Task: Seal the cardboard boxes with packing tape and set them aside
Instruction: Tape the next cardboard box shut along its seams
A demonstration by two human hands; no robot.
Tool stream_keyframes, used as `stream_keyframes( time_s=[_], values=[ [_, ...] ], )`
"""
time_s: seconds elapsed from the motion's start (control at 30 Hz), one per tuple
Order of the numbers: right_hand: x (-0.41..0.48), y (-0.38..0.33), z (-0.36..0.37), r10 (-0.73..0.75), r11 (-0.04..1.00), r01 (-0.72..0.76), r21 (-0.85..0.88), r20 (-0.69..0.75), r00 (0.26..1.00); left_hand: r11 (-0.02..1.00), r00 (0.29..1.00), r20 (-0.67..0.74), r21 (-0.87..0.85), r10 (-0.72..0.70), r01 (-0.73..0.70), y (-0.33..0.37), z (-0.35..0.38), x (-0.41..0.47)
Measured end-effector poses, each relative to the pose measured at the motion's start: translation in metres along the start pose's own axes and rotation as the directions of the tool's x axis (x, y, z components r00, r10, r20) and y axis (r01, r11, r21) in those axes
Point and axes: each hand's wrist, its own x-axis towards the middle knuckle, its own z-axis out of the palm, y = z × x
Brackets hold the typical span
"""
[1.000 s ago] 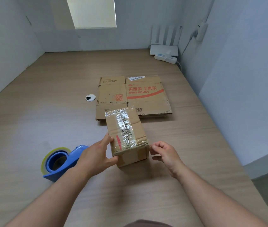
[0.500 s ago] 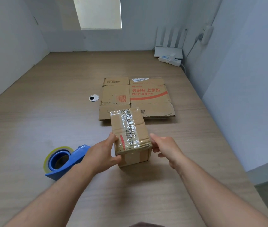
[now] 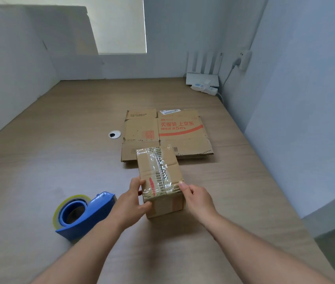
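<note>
Left hand (image 3: 130, 203) is clamped on the near left corner of the small cardboard box (image 3: 159, 173), thumb pressed across the near end face, fingers wrapped up the left side with their tips at the top edge. Right hand (image 3: 198, 198) mirrors it on the near right corner: fingers curled, a fingertip hooked on the top edge, knuckles towards the camera, so the box is gripped between the two hands. Both forearms run in from the bottom of the view, bare and nearly straight, converging on the box like a narrow V. The box sits on the wooden worktop (image 3: 60, 160) in the middle of the view, its long side pointing away from the person, and I cannot tell whether its base is touching the surface or raised just off it. A wrinkled strip of clear packing tape (image 3: 158, 167) runs along the top seam and folds over both ends. Just left of the left hand, the blue tape dispenser (image 3: 86, 212) lies on the worktop with its yellowish roll facing the camera. Just behind the box lies a stack of flattened cardboard (image 3: 166, 132) with red print, the box's far end overlapping it in this view. A round cable grommet (image 3: 114, 134) sits left of that stack. In the far right corner are a white router (image 3: 202, 78) and a power strip (image 3: 204, 88).
</note>
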Motion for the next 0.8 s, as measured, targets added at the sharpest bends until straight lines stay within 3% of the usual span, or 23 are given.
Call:
stream_keyframes(
  time_s=[0.1, 0.27, 0.33, 0.43, 0.53, 0.67, 0.8],
  values=[
    [-0.002, -0.008, 0.005, 0.016, 0.958, -0.009, -0.286, 0.023, 1.0, 0.999, 0.999, -0.024, 0.026, -0.029, 0.029, 0.002, 0.005, -0.003],
    [0.0, -0.019, 0.001, 0.127, 0.932, -0.078, -0.355, 0.116, 0.985, 0.998, 1.0, -0.01, 0.057, -0.026, 0.027, 0.012, 0.008, -0.008],
    [0.0, -0.025, -0.003, 0.223, 0.95, -0.164, -0.266, 0.21, 0.952, 1.0, 0.998, 0.066, -0.021, -0.001, 0.002, 0.013, 0.005, -0.01],
    [-0.003, -0.03, -0.014, 0.296, 0.944, -0.33, 0.024, 0.38, 0.876, 0.983, 0.986, 0.16, -0.181, 0.042, -0.012, 0.012, -0.003, -0.011],
    [0.003, -0.026, -0.028, 0.344, 0.847, -0.457, 0.272, 0.374, 0.861, 0.931, 0.991, 0.092, -0.342, -0.101, 0.127, 0.008, -0.014, -0.001],
    [0.032, -0.034, -0.031, 0.352, 0.848, -0.415, 0.33, 0.235, 0.906, 0.836, 0.97, 0.059, -0.497, -0.235, 0.233, 0.006, -0.022, 0.018],
    [0.045, -0.049, -0.022, 0.308, 0.898, -0.371, 0.236, 0.267, 0.913, 0.801, 0.965, 0.126, -0.54, -0.228, 0.26, 0.022, -0.015, 0.024]
  ],
)
